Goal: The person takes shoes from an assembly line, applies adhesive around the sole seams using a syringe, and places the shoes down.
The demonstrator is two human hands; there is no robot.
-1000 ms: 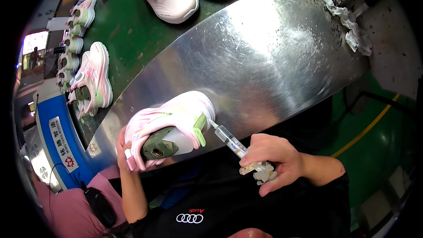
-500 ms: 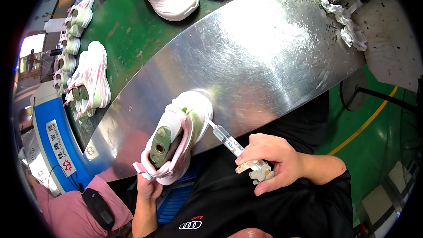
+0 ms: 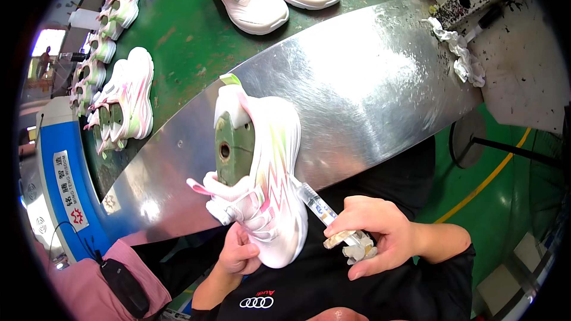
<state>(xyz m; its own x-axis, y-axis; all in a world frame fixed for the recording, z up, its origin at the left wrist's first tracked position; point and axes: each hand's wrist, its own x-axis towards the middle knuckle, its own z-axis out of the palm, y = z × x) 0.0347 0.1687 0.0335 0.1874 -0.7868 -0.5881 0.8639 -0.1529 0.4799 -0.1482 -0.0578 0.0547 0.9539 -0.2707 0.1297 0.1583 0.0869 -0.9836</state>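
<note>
Left hand (image 3: 239, 254): curled shut under toe of white-and-pink shoe (image 3: 262, 172), gripping it, sole side turned to the right, green last (image 3: 233, 148) showing in the opening. Shoe held upright over near edge of curved steel table (image 3: 380, 77). Right hand (image 3: 375, 235): fist closed round syringe (image 3: 318, 205), tip touching shoe's side near sole. Further shoes (image 3: 122, 104) in rows on green belt (image 3: 184, 30). Crumpled rag (image 3: 461, 53) at table's far right end.

Bright overhead light, glare on the steel table (image 3: 369, 71), fisheye-bent, dark-vignetted edges.
</note>
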